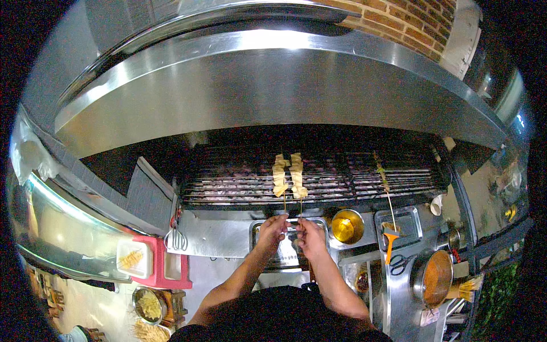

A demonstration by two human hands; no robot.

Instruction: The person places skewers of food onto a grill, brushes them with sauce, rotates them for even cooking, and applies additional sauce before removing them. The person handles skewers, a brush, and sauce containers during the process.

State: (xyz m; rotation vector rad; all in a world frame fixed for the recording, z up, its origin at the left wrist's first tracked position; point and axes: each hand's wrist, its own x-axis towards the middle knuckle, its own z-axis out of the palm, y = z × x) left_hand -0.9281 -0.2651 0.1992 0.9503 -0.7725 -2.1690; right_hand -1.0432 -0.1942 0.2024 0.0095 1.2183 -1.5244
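Observation:
Before me is a long charcoal grill with a barred grate (pixel 239 187) over glowing, ashy coals. Two skewers threaded with pale, folded sheet-like food lie side by side across the bars. My left hand (pixel 273 227) pinches the stick of the left skewer (pixel 280 175). With its fingers closed at the stick's near end, my right hand (pixel 310 235) holds the right skewer (pixel 298 176). Both hands are at the grill's front edge, above a metal tray (pixel 287 252). A thin skewer with dark and green pieces (pixel 380 171) lies farther right on the grate.
A metal bowl of yellow liquid (pixel 344 228) stands right of my hands. Beyond it are a steel tray (pixel 410 226), an orange-handled brush (pixel 389 246), black scissors (pixel 398 264) and a pot of orange-brown contents (pixel 436 278). A steel hood (pixel 277 85) overhangs the grill. Left sits a red container (pixel 183 273).

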